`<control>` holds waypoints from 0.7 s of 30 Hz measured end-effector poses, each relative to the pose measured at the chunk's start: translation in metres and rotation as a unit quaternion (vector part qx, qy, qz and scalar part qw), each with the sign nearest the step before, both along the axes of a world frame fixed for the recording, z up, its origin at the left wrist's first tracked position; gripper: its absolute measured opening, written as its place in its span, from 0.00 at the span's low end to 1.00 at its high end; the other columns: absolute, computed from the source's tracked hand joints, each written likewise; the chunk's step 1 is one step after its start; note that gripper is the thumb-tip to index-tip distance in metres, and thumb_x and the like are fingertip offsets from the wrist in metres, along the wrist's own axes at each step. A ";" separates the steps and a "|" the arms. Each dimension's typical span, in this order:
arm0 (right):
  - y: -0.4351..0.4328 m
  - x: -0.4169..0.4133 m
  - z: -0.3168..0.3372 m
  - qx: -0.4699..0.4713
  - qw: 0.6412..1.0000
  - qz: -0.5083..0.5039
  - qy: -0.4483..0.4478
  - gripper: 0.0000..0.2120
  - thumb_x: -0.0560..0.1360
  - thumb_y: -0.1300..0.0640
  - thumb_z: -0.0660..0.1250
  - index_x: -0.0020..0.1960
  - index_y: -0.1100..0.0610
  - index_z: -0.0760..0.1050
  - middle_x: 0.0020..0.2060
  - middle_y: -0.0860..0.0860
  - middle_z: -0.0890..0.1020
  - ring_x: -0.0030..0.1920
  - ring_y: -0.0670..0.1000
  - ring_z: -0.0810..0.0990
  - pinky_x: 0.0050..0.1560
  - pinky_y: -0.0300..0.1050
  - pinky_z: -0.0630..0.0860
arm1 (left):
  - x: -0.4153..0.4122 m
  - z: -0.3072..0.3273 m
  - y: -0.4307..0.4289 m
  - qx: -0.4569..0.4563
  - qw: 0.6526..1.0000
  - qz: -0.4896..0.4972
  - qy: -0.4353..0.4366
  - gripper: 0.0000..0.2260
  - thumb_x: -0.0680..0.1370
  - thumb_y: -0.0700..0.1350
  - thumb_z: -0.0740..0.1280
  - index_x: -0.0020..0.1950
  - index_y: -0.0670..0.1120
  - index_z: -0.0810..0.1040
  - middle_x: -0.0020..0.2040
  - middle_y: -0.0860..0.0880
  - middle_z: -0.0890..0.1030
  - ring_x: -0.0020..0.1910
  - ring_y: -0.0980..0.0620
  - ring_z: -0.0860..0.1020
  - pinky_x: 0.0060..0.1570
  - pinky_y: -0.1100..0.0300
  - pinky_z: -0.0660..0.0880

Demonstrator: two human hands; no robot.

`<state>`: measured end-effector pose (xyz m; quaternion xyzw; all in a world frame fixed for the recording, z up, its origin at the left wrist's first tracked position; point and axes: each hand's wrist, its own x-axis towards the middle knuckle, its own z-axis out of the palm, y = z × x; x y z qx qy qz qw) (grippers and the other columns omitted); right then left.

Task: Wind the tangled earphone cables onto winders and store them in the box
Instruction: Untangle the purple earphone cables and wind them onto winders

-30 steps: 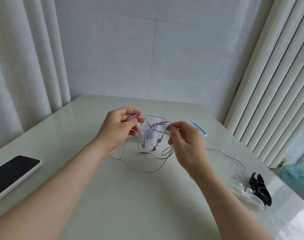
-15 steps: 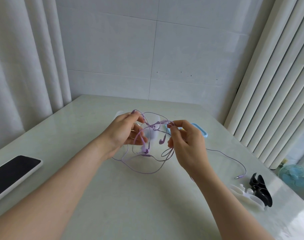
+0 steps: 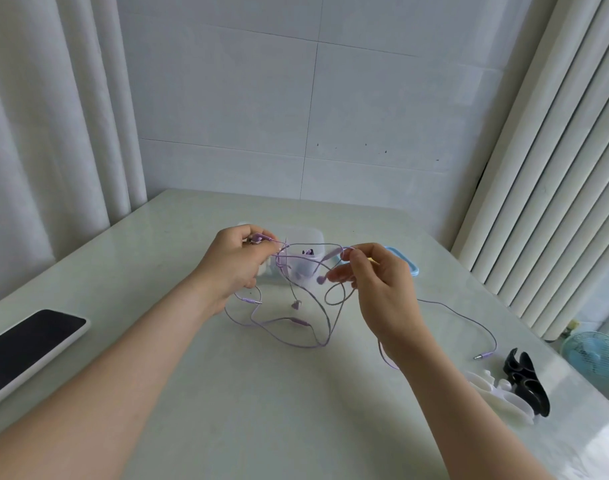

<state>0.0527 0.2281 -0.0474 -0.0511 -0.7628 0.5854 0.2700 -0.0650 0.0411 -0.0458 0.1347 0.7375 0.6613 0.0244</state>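
The purple earphone cables (image 3: 299,321) look very light, thin and limp. They would likely sag and snag on themselves, and hard tugging could tighten the knot or strain the fine wires. The firmer parts, such as an earbud stem or a plug, seem the safest places to hold.

The left hand (image 3: 239,268) has its fingers curled and pinches a purple stem at its fingertips. The right hand (image 3: 382,289) is loosely curled, with thumb and forefinger pinching a strand just beside an earbud. The tangle hangs between and below both hands, its lower loops resting on the table (image 3: 192,410). One plug trails well to the outer side of the right hand, near the winders (image 3: 525,382). The box (image 3: 310,237) stands just beyond the fingertips.
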 end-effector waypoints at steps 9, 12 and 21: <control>0.001 0.005 0.002 -0.083 0.993 0.079 -0.025 0.08 0.82 0.64 0.66 0.60 0.58 0.77 0.41 0.58 0.88 0.41 0.51 0.85 0.41 0.32 0.75 | 0.005 0.002 0.004 0.028 0.999 -0.015 -0.003 0.03 0.81 0.41 0.70 0.53 0.44 0.82 0.36 0.49 0.77 0.26 0.51 0.67 0.27 0.60 0.66; 0.000 0.007 0.003 -0.071 0.994 0.081 -0.022 0.10 0.80 0.66 0.67 0.60 0.58 0.76 0.41 0.57 0.88 0.38 0.51 0.82 0.40 0.32 0.75 | 0.001 0.002 0.004 0.034 0.999 0.033 -0.001 0.03 0.80 0.41 0.70 0.48 0.45 0.83 0.34 0.52 0.77 0.29 0.50 0.69 0.30 0.61 0.67; 0.003 0.003 0.004 -0.132 0.986 0.101 -0.017 0.10 0.76 0.64 0.67 0.56 0.59 0.80 0.42 0.61 0.87 0.40 0.54 0.73 0.47 0.50 0.67 | 0.000 0.002 0.002 -0.107 0.972 0.180 0.108 0.10 0.79 0.49 0.62 0.45 0.52 0.83 0.50 0.52 0.83 0.54 0.47 0.78 0.50 0.56 0.71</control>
